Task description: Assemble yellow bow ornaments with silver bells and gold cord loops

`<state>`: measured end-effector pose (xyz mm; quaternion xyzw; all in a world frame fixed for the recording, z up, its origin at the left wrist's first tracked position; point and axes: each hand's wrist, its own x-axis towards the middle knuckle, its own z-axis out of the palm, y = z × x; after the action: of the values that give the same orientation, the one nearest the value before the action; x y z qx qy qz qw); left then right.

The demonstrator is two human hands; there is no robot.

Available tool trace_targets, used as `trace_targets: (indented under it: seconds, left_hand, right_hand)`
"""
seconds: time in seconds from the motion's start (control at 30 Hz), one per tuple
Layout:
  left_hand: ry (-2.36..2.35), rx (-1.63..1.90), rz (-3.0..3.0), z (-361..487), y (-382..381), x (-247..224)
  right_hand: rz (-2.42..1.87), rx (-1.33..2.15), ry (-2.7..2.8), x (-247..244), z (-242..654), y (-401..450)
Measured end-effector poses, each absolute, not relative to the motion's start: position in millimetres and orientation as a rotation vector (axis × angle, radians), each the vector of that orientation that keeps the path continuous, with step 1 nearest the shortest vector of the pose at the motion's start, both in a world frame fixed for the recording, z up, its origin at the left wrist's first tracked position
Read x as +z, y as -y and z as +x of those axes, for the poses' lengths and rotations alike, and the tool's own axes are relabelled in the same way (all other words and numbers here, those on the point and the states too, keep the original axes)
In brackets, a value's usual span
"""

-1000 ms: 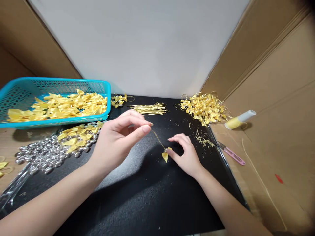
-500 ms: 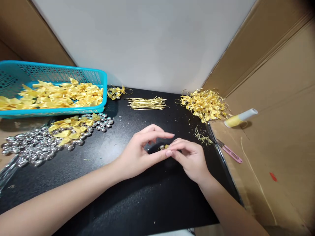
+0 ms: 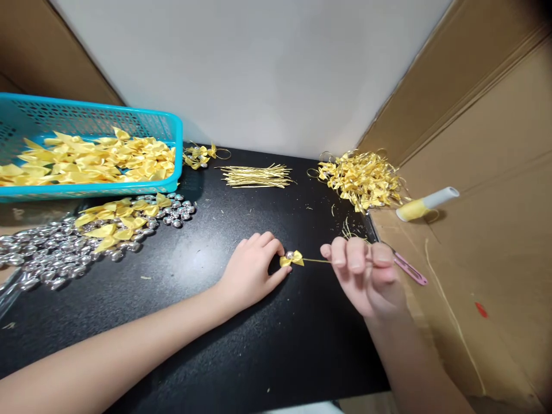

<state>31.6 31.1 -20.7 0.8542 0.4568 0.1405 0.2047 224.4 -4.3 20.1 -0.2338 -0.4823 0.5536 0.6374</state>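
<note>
Your left hand (image 3: 256, 267) is nearly closed, thumb and index finger pinching the bow (image 3: 298, 258) at its left side. The bow is located at mid-bench, low over the black bench (image 3: 241, 368), with a silver bead (image 3: 290, 254) at its upper edge. A gold cord (image 3: 317, 261) extends from the bow, roughly level, to your right hand (image 3: 365, 276). Your right hand has its fingers curled and the cord at its fingertips; the exact grip cannot be told.

To your left, loose beads (image 3: 56, 253) lie in front of the blue basket (image 3: 129, 188), with spare bows (image 3: 106, 231) on top of them. Cut cords (image 3: 257, 176) lie beyond your hands. To the right of these is a heap of looped bows (image 3: 366, 181); the pink cutter (image 3: 411, 269) lies nearer you.
</note>
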Motion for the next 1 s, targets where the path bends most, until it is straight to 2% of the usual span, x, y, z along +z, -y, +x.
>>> trace_targets:
  seconds: [0.3, 0.43, 0.6, 1.0]
  left_hand:
    - [-1.2, 0.488, 2.266, 26.5, -36.8, -25.7]
    - [-1.02, 0.555, 2.163, 23.0, -40.4, -22.9]
    - [-0.721, 0.557, 1.916, 20.8, -42.8, -15.2]
    - [-0.741, 0.513, 1.675, 17.5, -45.6, -15.1]
  right_hand:
    - [-0.452, 1.434, 1.032, 24.1, 234.4, 2.4]
    - [-0.474, 1.451, 0.915, 24.6, 237.7, 1.7]
    - [-0.669, 1.316, 0.748, 24.1, 247.3, -5.9]
    - [-0.949, 1.101, 0.964, 11.9, 253.5, -14.2]
